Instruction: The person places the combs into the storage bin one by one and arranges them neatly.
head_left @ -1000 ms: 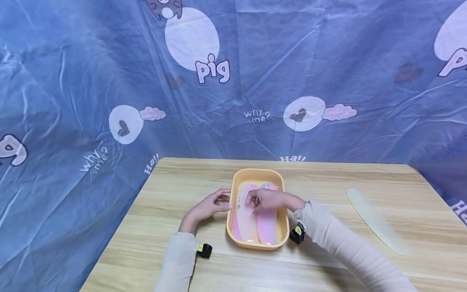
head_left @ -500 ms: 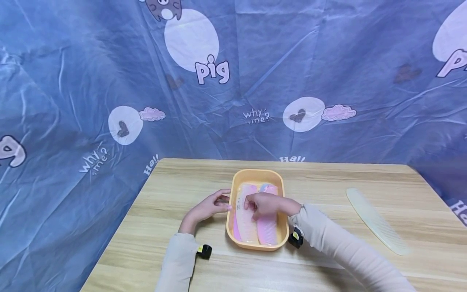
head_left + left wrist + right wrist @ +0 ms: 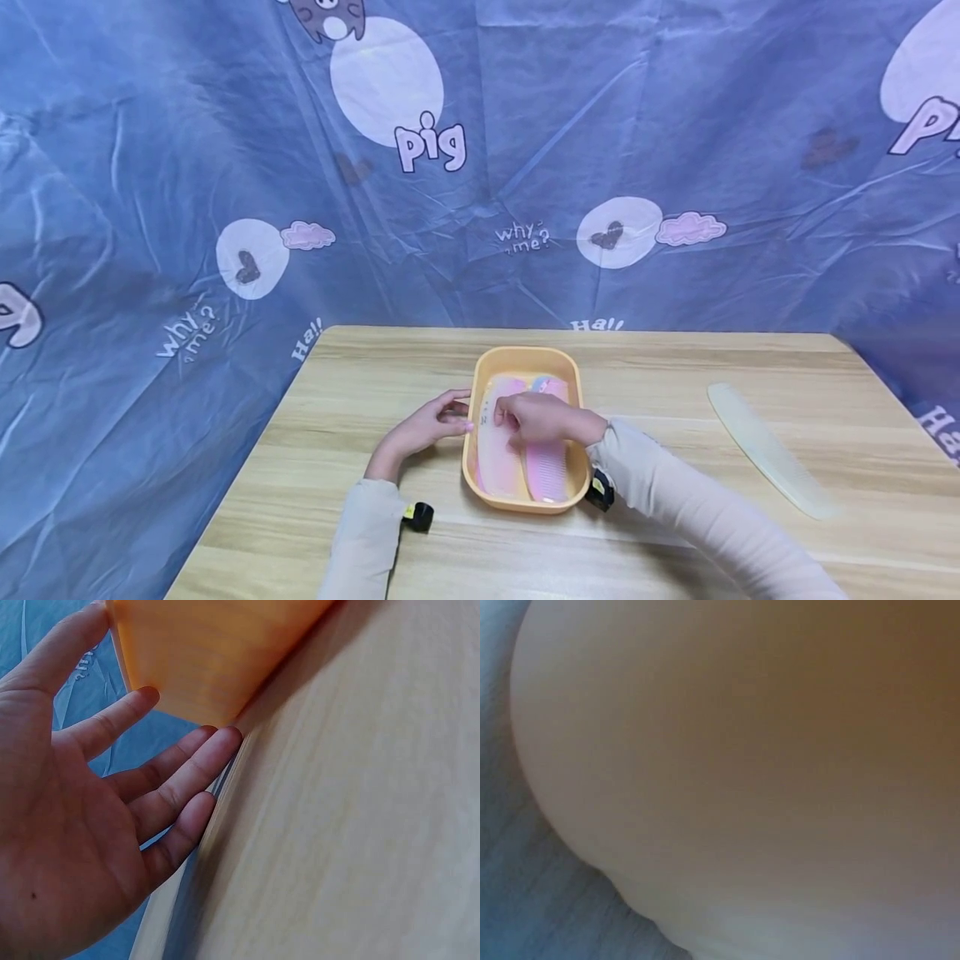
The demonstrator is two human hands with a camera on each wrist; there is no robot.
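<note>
Left hand (image 3: 420, 429), fingers spread, braces orange tray (image 3: 525, 360) at frame centre; right hand (image 3: 536, 418) fingers curl onto pink combs (image 3: 551, 475), grip unclear. Seat combs flat, tray steadied.

- A light wooden table (image 3: 360, 467), pale grain running across it.
- An orange tray (image 3: 525, 358) stands on it.
- A long pale comb (image 3: 765, 450) lies well to the right of the tray.

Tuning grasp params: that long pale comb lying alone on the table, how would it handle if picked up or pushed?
The pale comb looks thin and flat, so probably light and unlikely to roll or tip. It lies flush on the smooth wooden table, so a push would likely slide or spin it. Long and slender, it may flex slightly; its low edge leaves fingers little to catch.
</note>
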